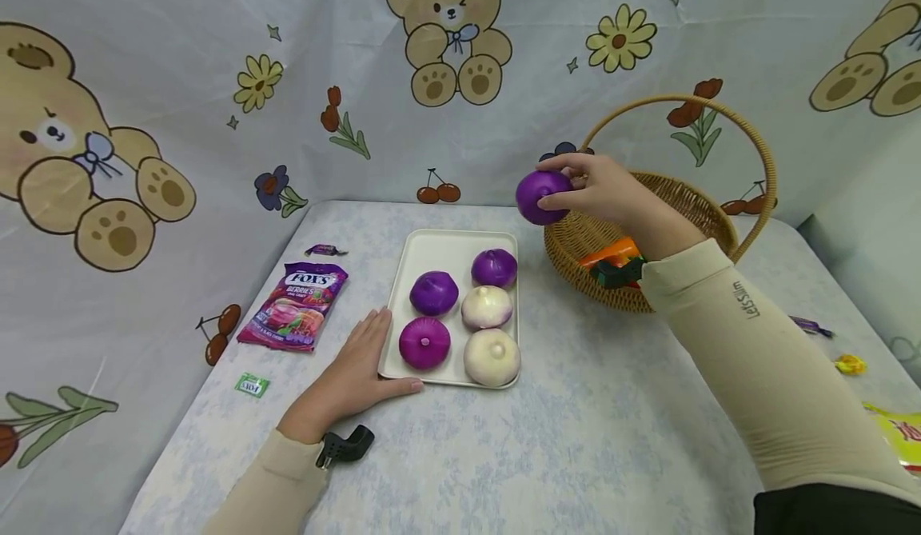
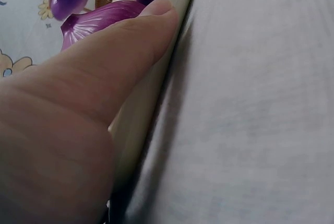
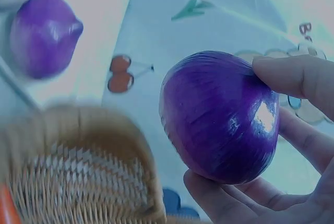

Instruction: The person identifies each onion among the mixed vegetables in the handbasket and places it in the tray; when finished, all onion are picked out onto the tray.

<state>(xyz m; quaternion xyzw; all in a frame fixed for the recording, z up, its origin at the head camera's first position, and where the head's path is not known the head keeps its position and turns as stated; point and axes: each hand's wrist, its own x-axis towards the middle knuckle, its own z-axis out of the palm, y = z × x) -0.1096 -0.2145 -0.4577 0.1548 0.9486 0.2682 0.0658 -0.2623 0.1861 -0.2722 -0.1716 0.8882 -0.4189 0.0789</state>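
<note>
My right hand (image 1: 592, 191) pinches a purple onion (image 1: 540, 197) between thumb and fingers, up above the left rim of a wicker basket (image 1: 576, 243). In the right wrist view the held onion (image 3: 222, 117) is large and shiny, with the basket's rim below it. My left hand (image 1: 356, 371) lies along the left edge and near corner of a cream tray (image 1: 455, 243), fingers straight and thumb on the near rim. On the tray sit purple onions (image 1: 434, 293) and two whitish onions (image 1: 492, 357). From the left wrist, the thumb (image 2: 130, 41) rests on the tray's rim.
Orange and green toy vegetables (image 1: 612, 253) lie in the basket, whose tall handle (image 1: 766, 167) arches over it. At left are a purple candy bag (image 1: 295, 307), a green wrapped candy (image 1: 252, 385) and a purple one (image 1: 326, 250). A yellow packet (image 1: 899, 435) sits at the right edge.
</note>
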